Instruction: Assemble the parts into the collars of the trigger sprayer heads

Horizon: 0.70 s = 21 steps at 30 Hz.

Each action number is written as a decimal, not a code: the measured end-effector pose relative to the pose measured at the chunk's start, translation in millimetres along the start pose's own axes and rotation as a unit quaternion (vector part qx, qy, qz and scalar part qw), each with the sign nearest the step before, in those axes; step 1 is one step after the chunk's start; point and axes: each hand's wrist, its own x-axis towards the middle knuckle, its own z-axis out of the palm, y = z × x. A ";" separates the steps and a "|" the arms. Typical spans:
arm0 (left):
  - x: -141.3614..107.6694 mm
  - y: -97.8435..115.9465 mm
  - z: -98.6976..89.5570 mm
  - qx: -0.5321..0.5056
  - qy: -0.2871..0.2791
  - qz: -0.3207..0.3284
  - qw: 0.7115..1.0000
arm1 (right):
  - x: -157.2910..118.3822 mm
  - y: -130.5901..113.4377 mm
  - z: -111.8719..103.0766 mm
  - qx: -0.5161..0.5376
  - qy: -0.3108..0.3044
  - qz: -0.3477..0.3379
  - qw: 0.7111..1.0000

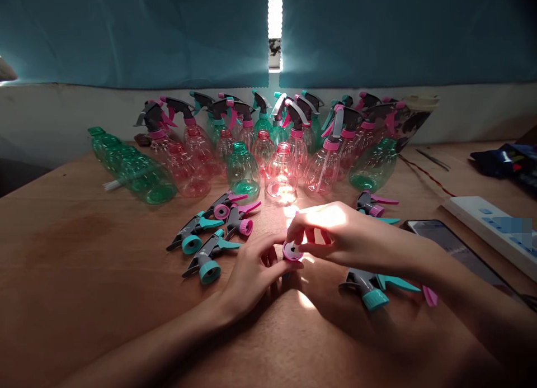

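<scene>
Near the middle of the table, my left hand is closed around a spray head with a pink collar, whose round opening faces up. Over that opening, my right hand has its thumb and fingers pinched together at the collar's edge; anything between the fingertips is too small to make out. Left of my hands lie several loose spray heads, among them one with a teal collar and one with a pink collar. A teal-collared spray head lies below my right forearm.
Behind my hands stand several pink and green bottles, including an open green bottle and an open pink bottle. A phone and a white power strip lie at the right. Tweezers lie farther back.
</scene>
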 end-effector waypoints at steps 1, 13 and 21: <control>-0.2 -0.4 0.2 -0.001 0.001 -0.003 1.000 | 0.3 1.1 1.2 -0.006 0.002 0.002 1.000; 1.6 2.3 -1.1 0.022 -0.005 0.034 0.999 | 0.9 0.7 6.0 -0.017 -0.015 -0.033 0.999; 1.5 2.2 -1.8 0.031 -0.007 0.037 0.999 | -2.0 7.4 13.7 -0.051 0.017 -0.059 0.997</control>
